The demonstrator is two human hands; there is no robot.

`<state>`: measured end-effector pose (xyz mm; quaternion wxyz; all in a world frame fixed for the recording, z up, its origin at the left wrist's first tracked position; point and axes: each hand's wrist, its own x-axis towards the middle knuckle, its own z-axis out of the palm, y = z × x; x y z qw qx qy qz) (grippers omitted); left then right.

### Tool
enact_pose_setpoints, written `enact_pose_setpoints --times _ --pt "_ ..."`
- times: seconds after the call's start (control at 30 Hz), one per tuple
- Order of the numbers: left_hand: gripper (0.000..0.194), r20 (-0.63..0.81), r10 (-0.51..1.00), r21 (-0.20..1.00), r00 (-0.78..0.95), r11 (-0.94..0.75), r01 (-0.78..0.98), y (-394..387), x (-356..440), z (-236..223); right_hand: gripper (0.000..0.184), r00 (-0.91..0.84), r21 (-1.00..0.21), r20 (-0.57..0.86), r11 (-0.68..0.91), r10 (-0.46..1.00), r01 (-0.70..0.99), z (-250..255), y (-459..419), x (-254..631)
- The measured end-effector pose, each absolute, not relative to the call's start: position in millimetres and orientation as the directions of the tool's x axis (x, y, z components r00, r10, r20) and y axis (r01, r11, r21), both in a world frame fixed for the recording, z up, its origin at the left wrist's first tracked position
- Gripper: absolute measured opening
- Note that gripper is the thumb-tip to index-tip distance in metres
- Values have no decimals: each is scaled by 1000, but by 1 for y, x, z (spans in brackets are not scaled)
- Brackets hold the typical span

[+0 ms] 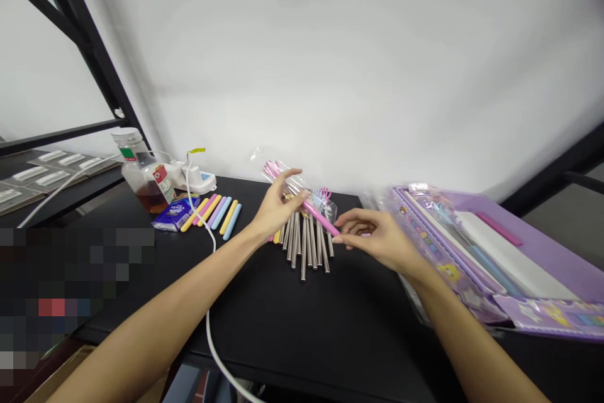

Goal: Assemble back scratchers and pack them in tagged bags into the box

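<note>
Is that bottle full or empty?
Neither; it's partly full. Brown liquid fills only the lower part of the bottle, with clear space above.

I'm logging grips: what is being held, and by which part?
A pink-handled stick: the left hand holds it near its middle, and the right hand pinches the pink end with its fingertips.

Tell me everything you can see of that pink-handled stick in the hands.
The stick has a smooth, plastic-looking pink handle and a pink, fingered head, apparently inside a clear wrapper. It slants down from head to handle, left to right, overlapping silvery rods in view. The left hand holds and partly hides its middle; the right hand pinches the handle's lower end.
</note>
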<state>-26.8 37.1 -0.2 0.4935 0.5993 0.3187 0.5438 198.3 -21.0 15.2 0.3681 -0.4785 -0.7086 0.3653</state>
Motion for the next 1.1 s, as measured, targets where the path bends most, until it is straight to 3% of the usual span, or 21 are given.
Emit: enact_pose_setpoints --times 0.17,0.3,0.37,0.47,0.6,0.73,0.93,1.1 --pt "44 358 845 931 398 -357 -78 18 -12 -5 44 -146 -739 353 371 924 562 4 -19 189" --pt "42 358 833 930 423 -359 -80 14 -9 -3 50 -80 -701 413 373 907 608 3 -19 187" --pt "46 345 843 938 413 -321 -130 18 -12 0 42 -96 -731 413 393 906 558 5 -19 189" --pt "53 320 862 946 393 -271 -176 26 -21 6 26 -253 -793 407 477 877 379 11 -21 194" --pt "57 294 870 943 396 -196 -269 35 -32 9 34 -441 -805 376 523 815 279 16 -26 199" --pt "62 262 868 952 422 -159 -263 33 -31 6 14 -365 -747 426 549 828 376 16 -28 192" --pt "60 252 825 964 505 -168 -206 22 -20 3 19 -286 -775 469 545 835 319 13 -23 190" --pt "43 287 787 958 547 -247 -147 18 -15 0 31 -230 -793 436 492 870 359 8 -19 192"
